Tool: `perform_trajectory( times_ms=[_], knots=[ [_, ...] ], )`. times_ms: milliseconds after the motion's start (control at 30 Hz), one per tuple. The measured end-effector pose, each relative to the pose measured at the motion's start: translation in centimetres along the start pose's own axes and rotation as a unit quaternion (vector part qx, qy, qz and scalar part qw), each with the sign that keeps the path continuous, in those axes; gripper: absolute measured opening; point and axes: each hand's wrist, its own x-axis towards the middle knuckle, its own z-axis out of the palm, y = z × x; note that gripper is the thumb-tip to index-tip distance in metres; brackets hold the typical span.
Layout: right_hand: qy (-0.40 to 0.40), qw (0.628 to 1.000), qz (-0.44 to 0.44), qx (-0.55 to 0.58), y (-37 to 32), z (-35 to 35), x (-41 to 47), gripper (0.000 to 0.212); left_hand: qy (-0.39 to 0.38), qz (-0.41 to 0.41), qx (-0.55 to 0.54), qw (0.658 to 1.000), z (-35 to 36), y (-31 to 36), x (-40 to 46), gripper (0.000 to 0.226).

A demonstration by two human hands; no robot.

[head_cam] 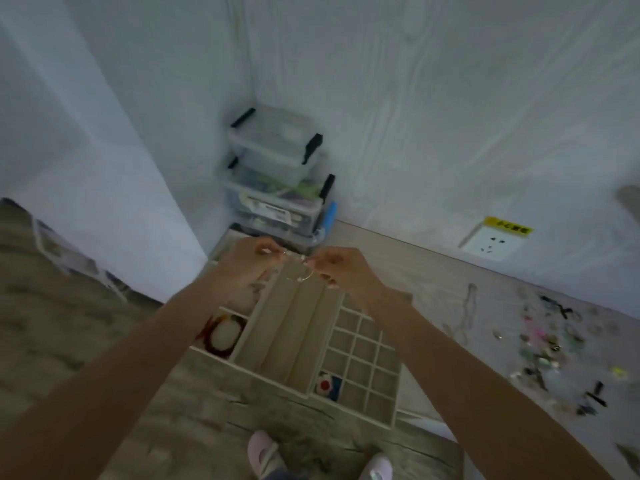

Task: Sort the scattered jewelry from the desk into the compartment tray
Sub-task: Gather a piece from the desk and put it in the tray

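**Q:** Broadly, what is shown, from largest to smallest?

**A:** A wood-grain tabletop (104,341) is seen carrying the compartment tray (349,403). Scattered jewelry (543,341) is left well apart, to the right. A red bracelet (218,332) is already lodged in a left compartment, and a blue-and-white piece (327,385) in a small cell of the grid. Above the tray's far end, a thin chain (299,271) is held between both hands.

**Q:** How is the chain gripped, and which relation governs the next move?

**A:** One end is pinched by the left hand (249,261), the other by the right hand (343,271); neither grip is released. The chain's long axis is stretched left to right, crosswise to the long central channels (291,327) directly beneath. Both hands appear equally near. Presumably the chain would need turning lengthwise before being lowered in.
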Motion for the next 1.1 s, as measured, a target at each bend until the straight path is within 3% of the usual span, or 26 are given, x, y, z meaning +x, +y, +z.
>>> perform_trajectory(
  times_ms=[133,267,400,633,767,833,967,1100],
  knots=[
    [0.003,0.999,-0.043,0.000,-0.3,4.2,2.9,0.006,0.005,0.002,0.007,1.000,-3.7,-2.6,1.6,0.015],
    [0.026,0.998,-0.057,0.005,-0.1,7.0,4.6,0.012,-0.005,0.008,-0.010,1.000,-5.2,-4.4,3.2,0.006],
    [0.082,0.974,-0.123,-0.173,0.9,8.6,5.0,0.015,0.008,0.079,0.060,0.995,-5.9,-5.8,4.4,0.011],
    [0.054,0.915,-0.213,-0.338,3.6,10.0,5.8,0.018,-0.098,0.103,0.247,0.959,-4.1,-9.5,5.6,0.032],
    [-0.027,0.852,-0.160,-0.498,3.5,9.8,6.5,0.029,-0.083,0.138,0.294,0.942,-3.9,-10.1,6.2,0.033],
    [-0.024,0.826,-0.144,-0.544,3.4,9.8,6.5,0.032,-0.077,0.174,0.352,0.917,-3.9,-10.1,6.2,0.037],
    [-0.006,0.785,-0.144,-0.602,2.8,10.4,6.2,0.030,-0.109,0.237,0.492,0.831,-4.0,-9.9,6.0,0.044],
    [-0.017,0.757,-0.130,-0.641,2.2,10.7,6.0,0.029,-0.103,0.256,0.529,0.802,-4.7,-9.7,5.8,0.041]
  ],
)
